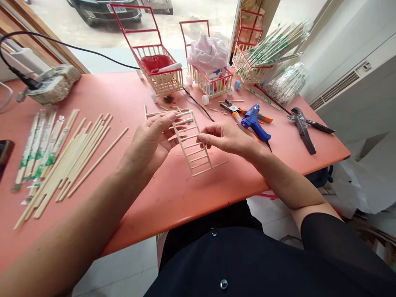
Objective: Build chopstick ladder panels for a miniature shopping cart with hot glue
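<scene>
A ladder-like frame of thin wooden sticks (195, 153) hangs just above the pink table (173, 194), held between both hands. My left hand (153, 142) grips its upper left side, fingers curled over the top rungs. My right hand (227, 138) pinches its right rail between thumb and fingers. A second piece of stick frame (163, 112) shows behind my left fingers.
Loose and wrapped chopsticks (62, 152) lie at the left. Three small stick carts (162, 76) with red handles stand at the back. A blue glue gun (255, 123), orange-handled pliers (239, 111) and black cutters (303, 128) lie to the right. A black cable (77, 49) crosses the far left.
</scene>
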`<state>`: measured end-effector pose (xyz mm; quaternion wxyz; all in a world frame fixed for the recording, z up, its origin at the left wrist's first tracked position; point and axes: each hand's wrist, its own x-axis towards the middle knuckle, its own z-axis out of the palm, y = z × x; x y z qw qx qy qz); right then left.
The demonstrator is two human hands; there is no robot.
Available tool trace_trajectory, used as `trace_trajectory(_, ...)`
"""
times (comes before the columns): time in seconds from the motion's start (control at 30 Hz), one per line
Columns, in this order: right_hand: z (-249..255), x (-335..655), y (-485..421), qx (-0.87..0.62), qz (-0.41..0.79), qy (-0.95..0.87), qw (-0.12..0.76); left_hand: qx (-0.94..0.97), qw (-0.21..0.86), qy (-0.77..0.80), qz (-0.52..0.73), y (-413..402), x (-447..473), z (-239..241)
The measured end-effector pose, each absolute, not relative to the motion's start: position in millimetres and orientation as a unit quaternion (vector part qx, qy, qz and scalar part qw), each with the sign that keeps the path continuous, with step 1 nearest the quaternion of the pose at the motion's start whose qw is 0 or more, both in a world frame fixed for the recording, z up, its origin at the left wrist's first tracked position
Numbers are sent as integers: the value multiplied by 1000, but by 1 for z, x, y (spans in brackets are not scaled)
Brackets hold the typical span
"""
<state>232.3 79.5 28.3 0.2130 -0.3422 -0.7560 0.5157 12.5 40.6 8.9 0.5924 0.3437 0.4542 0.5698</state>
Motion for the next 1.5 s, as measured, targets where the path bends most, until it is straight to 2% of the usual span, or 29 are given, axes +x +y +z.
trace_trajectory(0.2, 28, 231, 76, -348, 497, -766, 215, 394, 544, 473, 570, 39, 11, 5)
trace_trajectory(0.27, 27, 231, 76, -354, 493, -764, 219, 461, 458, 486, 585, 35, 9, 9)
trace_trajectory(0.43, 26, 231, 73, -373, 447, -783, 219, 648, 158, 507, 546, 29, 3, 19)
trace_trajectory(0.53, 30, 229, 69, -382, 419, -793, 223, 695, 69, 508, 505, 30, 0, 16)
trace_trajectory(0.73, 37, 227, 62, -392, 401, -799, 218, 710, 33, 517, 478, 36, -3, 6)
trace_trajectory(0.93, 37, 226, 61, -380, 406, -799, 228, 709, 54, 502, 492, 37, -2, 0)
trace_trajectory(1.23, 38, 226, 60, -375, 392, -809, 227, 706, -5, 518, 482, 36, 2, -2)
trace_trajectory(1.5, 36, 228, 61, -379, 403, -803, 223, 706, 57, 511, 487, 28, 2, 13)
